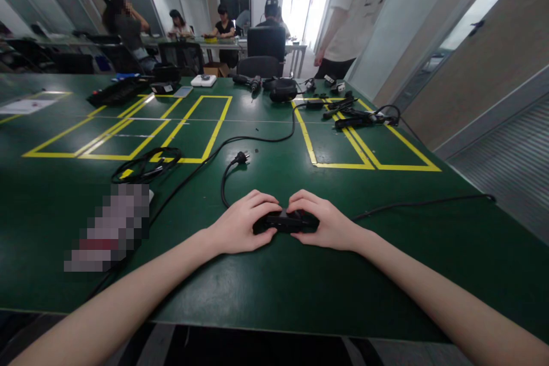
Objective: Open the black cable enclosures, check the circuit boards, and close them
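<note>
Both hands grip a black power adapter (283,223) just above the green table. My left hand (242,224) is closed around its left end, thumb in front and fingers over the back. My right hand (328,222) holds the right end in the same way. A short black cord with a plug (241,158) curves out from behind my left hand and lies on the table. From behind my right hand a black cable (412,204) runs toward the right edge. The fingers cover both ends of the adapter.
A blurred-out object (114,229) lies left of my left forearm, near a coiled black cable (146,164). A long cord (240,138) crosses the green table (223,297). Tools and cables (351,117) lie at the far right. A person (343,17) stands beyond; others sit farther back.
</note>
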`<state>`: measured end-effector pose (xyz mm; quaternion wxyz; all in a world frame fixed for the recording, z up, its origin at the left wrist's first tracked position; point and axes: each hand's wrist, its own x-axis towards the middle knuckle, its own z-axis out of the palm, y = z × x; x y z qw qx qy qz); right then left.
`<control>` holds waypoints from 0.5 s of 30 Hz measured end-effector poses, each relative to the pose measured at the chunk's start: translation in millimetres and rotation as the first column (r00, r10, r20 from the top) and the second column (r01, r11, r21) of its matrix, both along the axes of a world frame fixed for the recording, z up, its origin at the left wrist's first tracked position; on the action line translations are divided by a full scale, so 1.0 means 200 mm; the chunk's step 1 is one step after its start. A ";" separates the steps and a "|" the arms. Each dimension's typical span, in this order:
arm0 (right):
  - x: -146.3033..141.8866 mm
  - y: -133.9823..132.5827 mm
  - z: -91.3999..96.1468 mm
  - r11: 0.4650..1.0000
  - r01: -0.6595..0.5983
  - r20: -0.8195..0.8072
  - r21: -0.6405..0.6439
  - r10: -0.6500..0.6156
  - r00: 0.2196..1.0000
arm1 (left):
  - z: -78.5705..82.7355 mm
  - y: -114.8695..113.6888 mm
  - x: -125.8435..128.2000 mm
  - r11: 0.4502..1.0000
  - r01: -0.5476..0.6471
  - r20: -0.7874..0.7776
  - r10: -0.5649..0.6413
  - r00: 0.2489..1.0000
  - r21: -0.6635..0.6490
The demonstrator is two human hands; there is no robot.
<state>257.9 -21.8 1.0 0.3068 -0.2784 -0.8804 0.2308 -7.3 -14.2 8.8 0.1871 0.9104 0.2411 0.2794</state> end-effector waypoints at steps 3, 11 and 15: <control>0.00 0.00 -0.01 1.000 0.012 0.013 -0.003 -0.012 1.000 | 0.00 0.01 0.01 0.999 -0.010 -0.059 0.007 0.998 -0.047; -0.03 -0.01 0.01 0.998 0.071 0.112 -0.003 -0.070 0.991 | -0.01 0.00 0.02 0.995 -0.088 -0.172 0.079 0.982 -0.042; -0.05 -0.02 0.01 0.997 0.079 0.151 0.019 -0.081 0.985 | -0.01 0.00 0.03 0.993 -0.114 -0.204 0.112 0.973 0.003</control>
